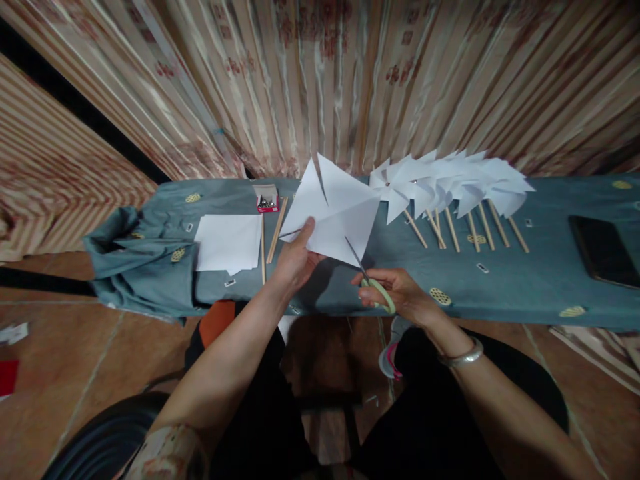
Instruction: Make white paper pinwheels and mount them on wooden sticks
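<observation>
My left hand [299,259] grips a square sheet of white paper [340,207] near its lower left edge, thumb on top. Slits run in from the paper's top corner and its left corner. In my right hand [395,292] is a pair of scissors [376,293] with light green handles, my fingers through the loops. Its blades lie at the paper's lower right corner, pointing toward the middle. How far apart the blades are is hard to make out.
White paper pinwheels [450,183] on wooden sticks lie in an overlapping row to the right. A stack of white paper [227,241], loose wooden sticks [277,230] and a small open box of pins [266,199] lie left. A black phone [604,250] rests far right on the green cloth [530,293].
</observation>
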`<action>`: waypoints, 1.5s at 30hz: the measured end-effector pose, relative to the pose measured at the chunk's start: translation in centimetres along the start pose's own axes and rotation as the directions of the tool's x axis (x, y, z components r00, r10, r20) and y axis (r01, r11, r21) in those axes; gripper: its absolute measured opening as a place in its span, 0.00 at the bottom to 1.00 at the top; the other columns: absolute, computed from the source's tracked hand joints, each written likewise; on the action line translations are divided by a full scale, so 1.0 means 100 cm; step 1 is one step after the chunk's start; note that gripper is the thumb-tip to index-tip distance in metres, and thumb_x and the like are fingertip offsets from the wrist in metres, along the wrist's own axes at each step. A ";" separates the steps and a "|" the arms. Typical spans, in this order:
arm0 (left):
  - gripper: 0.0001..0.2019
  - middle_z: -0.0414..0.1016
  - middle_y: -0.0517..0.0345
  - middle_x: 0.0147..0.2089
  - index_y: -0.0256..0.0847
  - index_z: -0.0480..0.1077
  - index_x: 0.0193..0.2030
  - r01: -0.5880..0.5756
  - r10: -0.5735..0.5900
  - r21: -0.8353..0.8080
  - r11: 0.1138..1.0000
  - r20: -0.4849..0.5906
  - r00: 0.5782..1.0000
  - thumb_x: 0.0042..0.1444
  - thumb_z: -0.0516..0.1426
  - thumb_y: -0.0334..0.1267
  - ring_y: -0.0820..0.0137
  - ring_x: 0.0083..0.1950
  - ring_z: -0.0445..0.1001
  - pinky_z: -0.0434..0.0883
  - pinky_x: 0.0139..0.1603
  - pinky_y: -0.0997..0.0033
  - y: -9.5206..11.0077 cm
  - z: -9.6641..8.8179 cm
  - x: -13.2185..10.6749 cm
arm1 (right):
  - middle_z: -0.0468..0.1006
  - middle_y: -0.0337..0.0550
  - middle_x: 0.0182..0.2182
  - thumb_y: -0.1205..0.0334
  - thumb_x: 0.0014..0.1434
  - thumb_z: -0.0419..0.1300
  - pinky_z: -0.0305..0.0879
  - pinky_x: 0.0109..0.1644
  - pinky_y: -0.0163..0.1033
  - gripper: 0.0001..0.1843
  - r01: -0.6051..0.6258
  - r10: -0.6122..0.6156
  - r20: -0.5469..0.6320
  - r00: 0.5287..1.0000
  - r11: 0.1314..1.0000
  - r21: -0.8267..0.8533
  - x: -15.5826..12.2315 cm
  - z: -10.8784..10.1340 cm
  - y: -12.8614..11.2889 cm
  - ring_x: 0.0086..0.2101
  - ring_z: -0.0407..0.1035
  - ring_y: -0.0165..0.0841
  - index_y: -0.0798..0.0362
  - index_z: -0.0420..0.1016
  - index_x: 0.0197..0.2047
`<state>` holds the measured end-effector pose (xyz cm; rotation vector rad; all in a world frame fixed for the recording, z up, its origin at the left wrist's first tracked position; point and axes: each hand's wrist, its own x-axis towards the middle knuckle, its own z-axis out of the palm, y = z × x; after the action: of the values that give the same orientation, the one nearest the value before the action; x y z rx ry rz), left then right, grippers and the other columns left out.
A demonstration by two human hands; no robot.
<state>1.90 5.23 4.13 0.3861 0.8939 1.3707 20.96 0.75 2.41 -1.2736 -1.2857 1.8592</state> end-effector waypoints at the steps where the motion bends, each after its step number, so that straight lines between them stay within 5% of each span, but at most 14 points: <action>1: 0.11 0.80 0.50 0.48 0.41 0.72 0.50 0.000 0.000 -0.002 1.000 0.002 1.000 0.60 0.59 0.35 0.61 0.55 0.76 0.73 0.57 0.59 0.000 0.000 0.000 | 0.73 0.36 0.21 0.45 0.39 0.73 0.64 0.25 0.32 0.25 -0.001 0.001 0.000 1.000 1.000 0.001 0.000 0.000 0.001 0.23 0.69 0.27 0.55 0.78 0.34; 29: 0.12 0.81 0.50 0.47 0.39 0.73 0.49 0.005 -0.006 0.038 0.999 0.016 1.000 0.58 0.60 0.35 0.61 0.53 0.77 0.73 0.56 0.60 -0.005 -0.001 -0.004 | 0.74 0.35 0.21 0.45 0.35 0.75 0.67 0.26 0.33 0.26 -0.010 0.012 -0.038 0.999 0.998 0.060 0.002 0.002 0.001 0.22 0.69 0.26 0.55 0.79 0.31; 45: 0.17 0.76 0.47 0.56 0.38 0.71 0.54 0.051 -0.055 0.102 0.994 0.039 0.998 0.59 0.59 0.38 0.57 0.56 0.75 0.74 0.54 0.57 -0.009 -0.003 -0.006 | 0.74 0.37 0.21 0.42 0.37 0.74 0.62 0.25 0.31 0.28 0.022 -0.022 -0.035 0.999 1.000 -0.009 0.004 0.000 0.002 0.23 0.68 0.26 0.56 0.79 0.33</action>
<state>2.28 4.42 3.49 0.4637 0.9345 1.2680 20.80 0.96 2.09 -1.2857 -1.2863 1.8103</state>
